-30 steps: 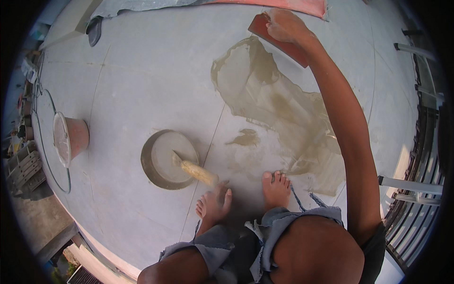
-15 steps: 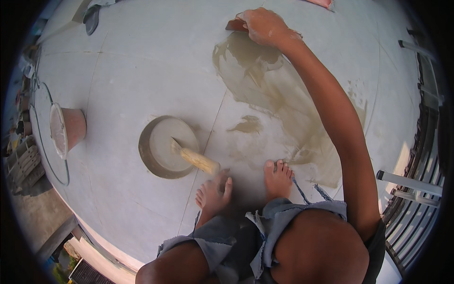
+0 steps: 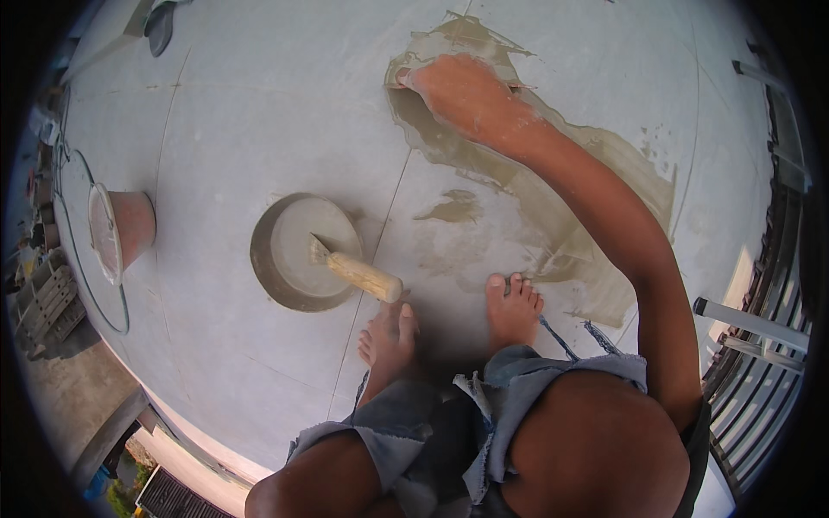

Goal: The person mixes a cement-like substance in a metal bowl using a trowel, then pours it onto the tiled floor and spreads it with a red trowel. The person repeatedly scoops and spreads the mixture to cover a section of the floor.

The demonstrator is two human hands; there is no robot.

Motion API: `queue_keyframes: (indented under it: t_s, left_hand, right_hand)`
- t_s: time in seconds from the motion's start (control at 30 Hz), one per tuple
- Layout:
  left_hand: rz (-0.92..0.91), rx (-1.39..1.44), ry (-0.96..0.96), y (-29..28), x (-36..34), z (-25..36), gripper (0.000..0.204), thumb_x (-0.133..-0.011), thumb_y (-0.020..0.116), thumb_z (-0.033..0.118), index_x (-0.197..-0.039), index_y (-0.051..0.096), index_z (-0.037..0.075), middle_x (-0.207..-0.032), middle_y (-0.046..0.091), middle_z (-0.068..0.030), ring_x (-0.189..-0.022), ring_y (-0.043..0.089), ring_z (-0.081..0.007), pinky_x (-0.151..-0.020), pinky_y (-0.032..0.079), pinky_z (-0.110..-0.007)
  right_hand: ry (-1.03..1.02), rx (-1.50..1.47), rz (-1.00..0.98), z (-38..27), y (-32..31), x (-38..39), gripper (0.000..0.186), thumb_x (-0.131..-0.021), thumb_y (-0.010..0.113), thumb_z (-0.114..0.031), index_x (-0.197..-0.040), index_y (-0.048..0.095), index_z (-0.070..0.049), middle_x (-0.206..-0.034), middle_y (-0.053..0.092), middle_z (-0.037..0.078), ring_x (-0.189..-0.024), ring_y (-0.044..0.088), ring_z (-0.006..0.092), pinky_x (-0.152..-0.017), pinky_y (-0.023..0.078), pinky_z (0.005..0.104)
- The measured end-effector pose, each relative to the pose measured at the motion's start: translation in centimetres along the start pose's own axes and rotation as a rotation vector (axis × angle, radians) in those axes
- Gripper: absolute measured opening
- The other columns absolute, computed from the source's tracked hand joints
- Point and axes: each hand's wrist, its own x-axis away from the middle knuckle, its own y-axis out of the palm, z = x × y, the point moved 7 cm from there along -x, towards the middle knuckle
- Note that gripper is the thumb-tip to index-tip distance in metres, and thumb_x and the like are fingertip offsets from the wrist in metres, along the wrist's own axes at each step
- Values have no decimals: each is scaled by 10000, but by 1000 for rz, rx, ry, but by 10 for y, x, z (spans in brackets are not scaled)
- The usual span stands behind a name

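Note:
My right hand [image 3: 466,97] is down on the pale floor [image 3: 259,129], its fingers closed round a flat reddish-brown spreader [image 3: 522,86]. Most of the spreader is hidden beneath the hand. Wet olive-grey paste [image 3: 596,160] surrounds it, smeared across a floor joint and back toward my right foot. Left of my feet stands a round, shallow pan [image 3: 264,259] holding grey paste. A wooden-handled trowel [image 3: 367,276] leans in it, its blade partly sunk and its handle over the rim near my left foot. My left hand is out of view.
A pinkish bucket [image 3: 134,229] lies tilted or stands at the far left, beside a dark hose [image 3: 102,321]. Metal railings [image 3: 760,414] run along the right side. A dark shoe-like item [image 3: 160,30] sits at the upper left. The floor's edge drops off at lower left.
My right hand has come down and nearer with the spreader, over the paste. A streak of paste now shows on the floor beyond the hand, where it was before.

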Motion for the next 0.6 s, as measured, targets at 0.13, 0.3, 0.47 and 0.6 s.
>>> queue_keyframes:
  t_s: [0.13,0.3,0.47,0.6]
  left_hand:
    - [157,712,-11,-10,-7,-2,436,-1085,478,446,-1183,621,46,-930,714,-145,-720,665,-208,-665,504,-352]
    - [114,1211,31,-21,-21,-4,444,-1105,447,399,-1222,575,-10,-956,714,-134,-690,651,-181,-583,490,-298]
    - [153,1351,-22,-35,-8,4,462,-1132,422,385,-1362,499,-9,-1084,701,-147,-802,660,-198,-575,507,-315]
    - [260,1295,-94,-37,-17,-3,411,-1128,449,327,-1293,525,-41,-1164,704,-194,-864,674,-224,-669,533,-323]
  right_hand:
    - [-17,-49,-41,-24,-9,20,333,-929,595,13,-1214,756,-52,-928,736,231,-870,726,414,-790,575,518]
    - [-7,79,128,2,-17,23,403,-937,590,25,-1311,708,-67,-911,724,227,-828,716,427,-751,580,503]
    - [-6,25,-58,-38,13,53,426,-869,663,37,-1276,729,-71,-871,735,211,-817,735,394,-762,591,495]
    - [-14,57,5,-45,-2,56,398,-863,676,24,-1246,729,-71,-830,732,191,-817,741,387,-753,593,494]
